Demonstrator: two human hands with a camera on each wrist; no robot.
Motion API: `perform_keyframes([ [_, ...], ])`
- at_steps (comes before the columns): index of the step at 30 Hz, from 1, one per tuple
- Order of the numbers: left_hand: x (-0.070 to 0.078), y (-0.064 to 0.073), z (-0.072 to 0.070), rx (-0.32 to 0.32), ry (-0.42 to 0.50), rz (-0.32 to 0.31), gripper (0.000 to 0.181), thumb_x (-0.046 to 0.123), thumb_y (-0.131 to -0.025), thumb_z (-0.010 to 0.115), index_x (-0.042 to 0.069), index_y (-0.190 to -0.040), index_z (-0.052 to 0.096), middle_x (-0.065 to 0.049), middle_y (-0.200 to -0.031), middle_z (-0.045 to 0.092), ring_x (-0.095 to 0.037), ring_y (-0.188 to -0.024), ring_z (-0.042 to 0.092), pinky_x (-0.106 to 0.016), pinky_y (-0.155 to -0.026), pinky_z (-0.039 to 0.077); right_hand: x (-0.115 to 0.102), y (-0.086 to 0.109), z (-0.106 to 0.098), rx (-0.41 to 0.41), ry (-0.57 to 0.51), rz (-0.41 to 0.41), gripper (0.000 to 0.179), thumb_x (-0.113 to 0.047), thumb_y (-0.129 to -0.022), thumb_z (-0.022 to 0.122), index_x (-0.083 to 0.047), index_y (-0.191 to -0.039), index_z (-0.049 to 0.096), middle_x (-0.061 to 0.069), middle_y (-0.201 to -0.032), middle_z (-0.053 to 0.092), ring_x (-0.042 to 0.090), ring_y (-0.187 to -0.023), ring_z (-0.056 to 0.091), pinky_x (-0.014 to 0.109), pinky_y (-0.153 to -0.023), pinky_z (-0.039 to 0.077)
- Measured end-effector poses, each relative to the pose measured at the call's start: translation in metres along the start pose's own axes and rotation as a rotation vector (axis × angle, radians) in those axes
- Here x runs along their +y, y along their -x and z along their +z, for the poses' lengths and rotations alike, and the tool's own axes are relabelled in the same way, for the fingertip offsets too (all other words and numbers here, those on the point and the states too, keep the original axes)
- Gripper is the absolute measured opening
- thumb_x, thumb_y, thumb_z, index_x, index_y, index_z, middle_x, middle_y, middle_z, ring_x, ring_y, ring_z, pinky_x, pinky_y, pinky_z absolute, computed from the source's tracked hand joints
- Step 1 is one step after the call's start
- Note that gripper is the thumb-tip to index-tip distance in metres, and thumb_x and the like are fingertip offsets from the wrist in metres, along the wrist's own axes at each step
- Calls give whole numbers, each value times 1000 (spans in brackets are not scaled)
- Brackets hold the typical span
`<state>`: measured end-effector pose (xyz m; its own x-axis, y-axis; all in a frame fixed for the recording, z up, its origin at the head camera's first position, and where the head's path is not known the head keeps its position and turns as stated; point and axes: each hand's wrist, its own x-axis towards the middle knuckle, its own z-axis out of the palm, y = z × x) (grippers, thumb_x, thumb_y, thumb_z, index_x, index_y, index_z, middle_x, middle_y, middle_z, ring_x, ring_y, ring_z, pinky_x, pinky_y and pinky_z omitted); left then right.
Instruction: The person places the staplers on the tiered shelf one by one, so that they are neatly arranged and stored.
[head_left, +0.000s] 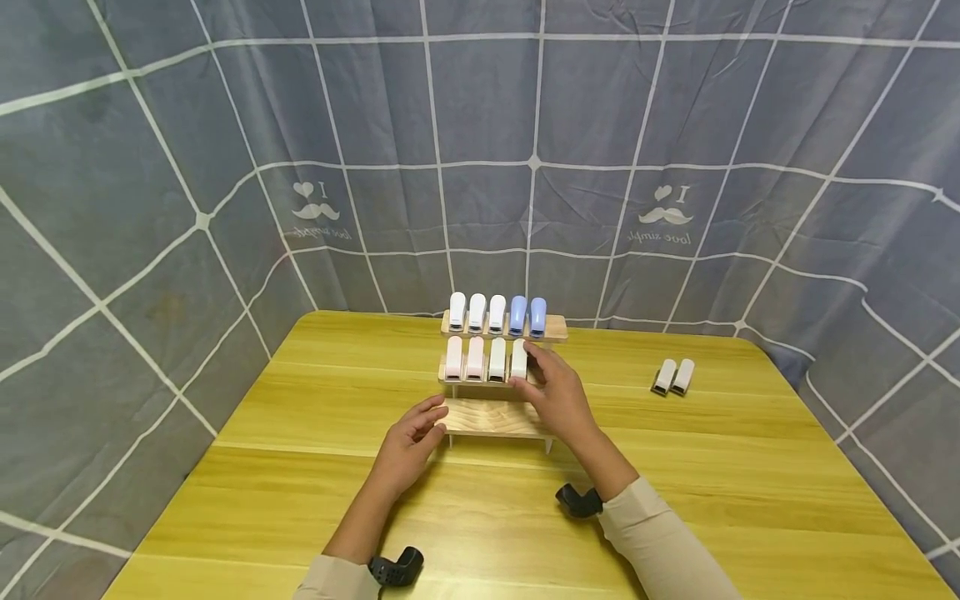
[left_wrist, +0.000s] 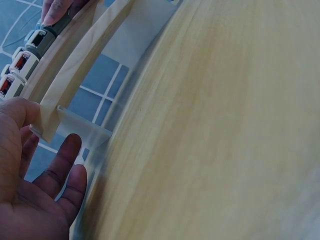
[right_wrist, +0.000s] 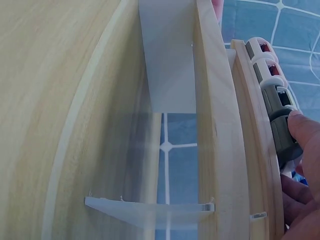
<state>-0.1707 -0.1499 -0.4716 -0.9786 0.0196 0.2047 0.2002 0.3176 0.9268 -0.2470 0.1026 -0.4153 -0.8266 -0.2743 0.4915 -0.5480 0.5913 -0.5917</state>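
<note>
A tiered wooden display stand [head_left: 495, 421] holds rows of small staplers. My right hand [head_left: 558, 392] pinches the rightmost white-and-grey stapler [head_left: 519, 358] on the middle tier; in the right wrist view the thumb lies against that dark-fronted stapler [right_wrist: 285, 135]. Beside it on the same tier stand another white-and-grey stapler [head_left: 497, 360] and two pink ones, including the pink stapler [head_left: 475, 358]. My left hand [head_left: 408, 442] touches the left end of the lowest tier. In the left wrist view, its other fingers [left_wrist: 67, 150] are loosely spread near the clear support [left_wrist: 82, 125].
White staplers [head_left: 477, 312] and two blue staplers [head_left: 537, 317] line the top tier. Two more white staplers [head_left: 672, 377] lie on the wooden table [head_left: 750, 467] at the right. A grey grid-patterned curtain [head_left: 480, 208] hangs behind and at both sides.
</note>
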Motion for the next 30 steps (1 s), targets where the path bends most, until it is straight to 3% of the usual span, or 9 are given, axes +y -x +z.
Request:
perform_keyframes([
  [12, 0, 0, 1, 14, 10, 3, 31, 10, -98, 62, 1, -128, 66, -2, -144, 53, -24, -120, 58, -34, -94, 49, -3, 0, 3, 35, 10, -8, 65, -24, -85, 79, -1, -140, 54, 17, -124, 63, 31, -110, 63, 46, -92, 50],
  [30, 0, -1, 1, 15, 25, 0, 30, 8, -98, 63, 0, -127, 67, -5, -144, 53, -24, -118, 59, -32, -92, 49, -3, 1, 2, 35, 20, -12, 64, -23, -86, 79, -2, -140, 54, 16, -124, 63, 30, -108, 63, 46, -90, 51],
])
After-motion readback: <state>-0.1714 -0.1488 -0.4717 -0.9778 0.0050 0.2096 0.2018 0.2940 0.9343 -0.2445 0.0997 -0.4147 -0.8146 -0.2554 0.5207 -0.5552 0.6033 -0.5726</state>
